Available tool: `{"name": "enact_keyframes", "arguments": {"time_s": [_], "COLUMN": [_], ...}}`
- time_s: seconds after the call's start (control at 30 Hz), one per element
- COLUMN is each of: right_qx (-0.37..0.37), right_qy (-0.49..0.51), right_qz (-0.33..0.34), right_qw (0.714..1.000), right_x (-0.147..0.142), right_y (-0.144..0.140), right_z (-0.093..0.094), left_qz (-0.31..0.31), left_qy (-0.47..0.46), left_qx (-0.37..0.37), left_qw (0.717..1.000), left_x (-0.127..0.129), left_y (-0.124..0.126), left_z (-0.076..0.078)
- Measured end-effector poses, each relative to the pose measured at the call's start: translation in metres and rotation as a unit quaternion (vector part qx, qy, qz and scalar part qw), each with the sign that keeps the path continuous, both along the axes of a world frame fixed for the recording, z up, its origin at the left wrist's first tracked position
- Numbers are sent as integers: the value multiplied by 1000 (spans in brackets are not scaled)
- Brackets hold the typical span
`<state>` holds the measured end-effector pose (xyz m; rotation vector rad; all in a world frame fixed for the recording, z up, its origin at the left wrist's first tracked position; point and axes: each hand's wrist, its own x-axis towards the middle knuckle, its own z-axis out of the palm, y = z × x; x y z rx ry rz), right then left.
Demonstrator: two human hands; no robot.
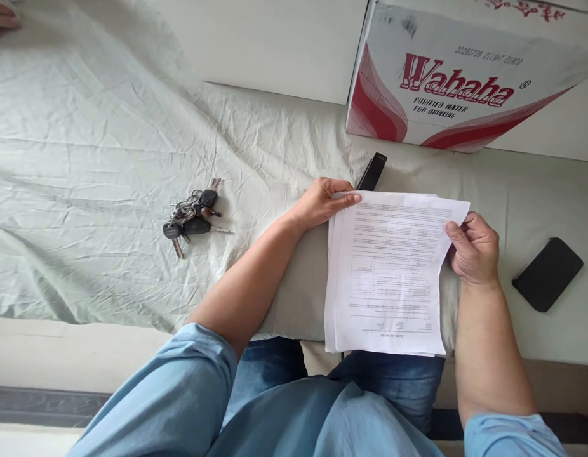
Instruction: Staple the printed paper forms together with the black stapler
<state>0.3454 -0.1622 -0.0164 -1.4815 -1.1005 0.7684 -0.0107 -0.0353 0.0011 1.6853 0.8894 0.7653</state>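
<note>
Both hands grip one stack of papers [389,273] over the bed [84,158] edge: left hand [322,202] fingers pinch far-left corner, right hand [472,249] curls on right edge. One key bunch [193,216] left, one phone [547,274] right, one box [460,76] far, one dark object [373,171] beside left hand.

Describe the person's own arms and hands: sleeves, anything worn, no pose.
Both arms wear light blue sleeves pushed up above the elbow, the left sleeve bunched in soft folds, the right sleeve showing only at the frame's bottom edge. The forearms are bare below them. The left hand and right hand wear no gloves; no watch, ring or bracelet shows.
</note>
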Motion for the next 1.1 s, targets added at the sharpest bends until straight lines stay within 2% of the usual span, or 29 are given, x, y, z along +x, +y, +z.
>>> {"name": "enact_keyframes", "arguments": {"time_s": [0.1, 0.27, 0.37, 0.43, 0.5, 0.6, 0.67, 0.73, 0.8, 0.87, 0.93, 1.0, 1.1], "right_qx": [-7, -54, -28, -23, -48, -47, 33, 146, 243, 294, 291, 258, 201], "right_qy": [40, 73, 87, 106, 120, 95, 63, 54, 73, 99, 114, 117, 104], "right_qz": [22, 80, 76, 67, 58, 0, -71, -126, -135, -118, -103, -90, -59], "right_qw": [999, 993, 993, 992, 990, 994, 995, 980, 958, 943, 944, 955, 972], "right_x": [1, 18, 25, 23, 15, -2, -9, -6, 3, 12, 16, 13, 2], "right_y": [-1, -5, -4, -3, -2, 2, 8, 15, 22, 24, 22, 18, 16], "right_z": [7, 22, 28, 27, 22, 11, 8, 11, 18, 25, 29, 28, 26], "left_qz": [69, 225, 268, 259, 243, 232, 216, 179, 129, 74, 28, 2, 8], "left_qy": [-63, -94, -98, -90, -104, -177, -235, -272, -271, -230, -179, -129, -51], "left_qx": [-38, -7, 13, 27, 33, 13, -12, -25, -22, -26, -43, -55, -50], "left_qw": [995, 970, 958, 961, 964, 956, 948, 945, 954, 970, 983, 990, 997], "left_x": [2, 2, 1, 0, 0, 0, -1, -4, -10, -16, -20, -22, -20], "left_y": [3, 18, 27, 31, 34, 34, 32, 28, 23, 19, 16, 14, 12], "left_z": [-9, -29, -37, -41, -43, -45, -41, -34, -25, -17, -12, -9, -9]}}
